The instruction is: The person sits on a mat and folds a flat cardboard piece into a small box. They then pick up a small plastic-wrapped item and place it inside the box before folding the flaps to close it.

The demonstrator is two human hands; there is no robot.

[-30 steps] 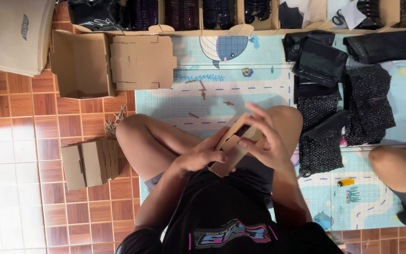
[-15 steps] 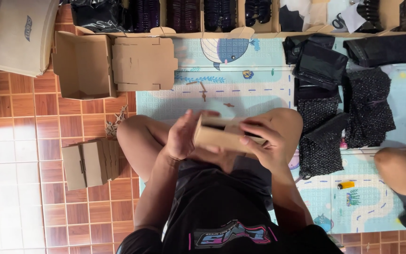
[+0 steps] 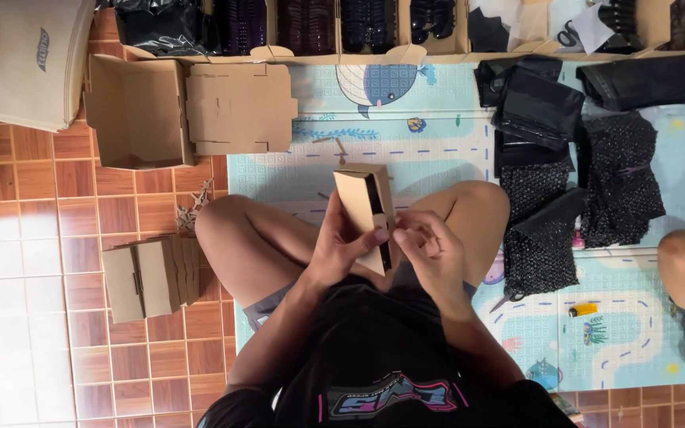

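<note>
Holding: left hand [image 3: 342, 246] fingers clamped around small cardboard box [image 3: 368, 212], upright
Right hand [image 3: 430, 252]: fingertips pinched together on box's lower edge

Single head cam, looks straight down over seated person's lap, close range; play mat [image 3: 438, 150] far edge at frame top, tiled floor [image 3: 33, 238] left.

A stack of folded brown cardboard boxes [image 3: 151, 276] is sitting on the tiled floor [image 3: 25, 261]; black bubble-wrap pouches [image 3: 588, 186] are lying on the pale-blue patterned play mat [image 3: 406, 135], near a small yellow lighter [image 3: 583, 310].
</note>
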